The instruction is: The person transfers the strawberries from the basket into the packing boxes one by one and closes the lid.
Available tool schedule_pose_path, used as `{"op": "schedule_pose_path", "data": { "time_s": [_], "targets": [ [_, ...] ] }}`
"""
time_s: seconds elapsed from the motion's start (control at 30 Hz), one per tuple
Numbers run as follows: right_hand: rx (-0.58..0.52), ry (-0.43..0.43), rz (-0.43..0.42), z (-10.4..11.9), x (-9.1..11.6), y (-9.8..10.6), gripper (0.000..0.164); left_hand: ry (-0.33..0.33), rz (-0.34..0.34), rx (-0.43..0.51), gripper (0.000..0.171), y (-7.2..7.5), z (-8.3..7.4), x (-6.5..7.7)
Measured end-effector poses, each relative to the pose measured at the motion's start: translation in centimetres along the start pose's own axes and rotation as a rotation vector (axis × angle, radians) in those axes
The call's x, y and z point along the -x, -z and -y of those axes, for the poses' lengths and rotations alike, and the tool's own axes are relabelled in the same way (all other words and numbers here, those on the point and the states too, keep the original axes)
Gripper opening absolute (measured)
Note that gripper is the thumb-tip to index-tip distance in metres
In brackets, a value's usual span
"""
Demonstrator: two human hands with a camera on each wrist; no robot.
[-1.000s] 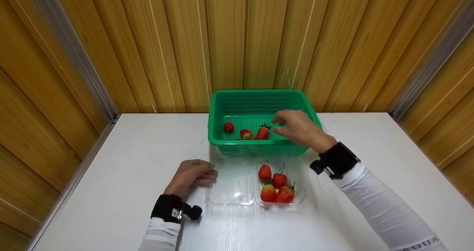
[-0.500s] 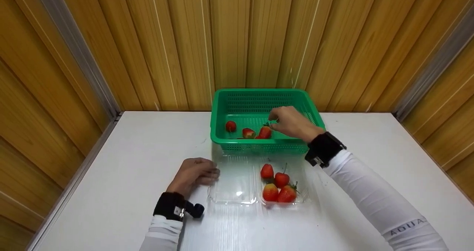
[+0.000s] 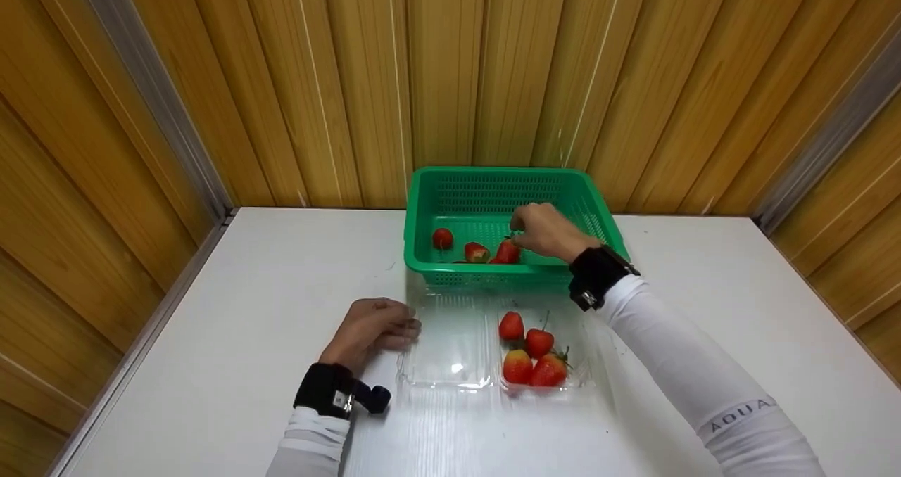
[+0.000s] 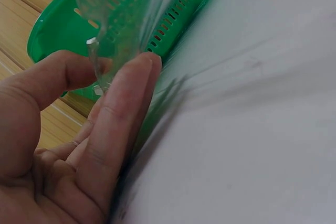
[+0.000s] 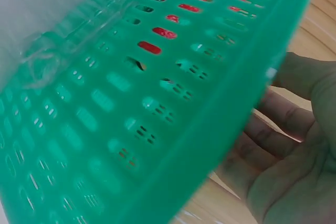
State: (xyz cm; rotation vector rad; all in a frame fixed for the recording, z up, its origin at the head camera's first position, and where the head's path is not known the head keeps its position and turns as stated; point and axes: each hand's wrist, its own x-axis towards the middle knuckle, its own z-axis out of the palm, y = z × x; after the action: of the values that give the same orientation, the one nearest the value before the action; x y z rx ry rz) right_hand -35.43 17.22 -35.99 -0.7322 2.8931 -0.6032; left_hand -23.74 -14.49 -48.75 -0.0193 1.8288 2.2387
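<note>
A hinged clear plastic clamshell box (image 3: 448,350) lies open on the table. Its left half holds nothing; the right half holds several strawberries (image 3: 539,342). My left hand (image 3: 371,329) pinches the box's left edge, and the left wrist view shows the thumb and fingers (image 4: 113,124) on either side of the clear rim. Behind the box my right hand (image 3: 549,231) reaches over a green basket (image 3: 498,269), its fingertips at the leafy top of a strawberry (image 3: 507,252). In the right wrist view the basket wall hides those fingertips, so their grip is unclear.
Beside that strawberry the basket holds a few others, including a round one (image 3: 443,238) at the left. The basket stands close to the wood-patterned back wall (image 3: 450,69). White table surface (image 3: 281,287) extends to both sides of it.
My right hand has moved left and slightly lower, up to the strawberry's leafy top. The left hand stays at the box edge. The whole head view has shifted slightly.
</note>
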Motion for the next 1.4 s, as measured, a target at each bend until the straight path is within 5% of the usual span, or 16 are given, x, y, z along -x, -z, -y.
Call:
{"op": "schedule_pose_path", "data": {
  "time_s": [1.4],
  "targets": [
    [-0.144, -0.080, 0.117, -2.2, -2.3, -2.8, 0.031, -0.004, 0.012, 0.034, 0.028, -0.4, 0.3, 0.0]
  ]
}}
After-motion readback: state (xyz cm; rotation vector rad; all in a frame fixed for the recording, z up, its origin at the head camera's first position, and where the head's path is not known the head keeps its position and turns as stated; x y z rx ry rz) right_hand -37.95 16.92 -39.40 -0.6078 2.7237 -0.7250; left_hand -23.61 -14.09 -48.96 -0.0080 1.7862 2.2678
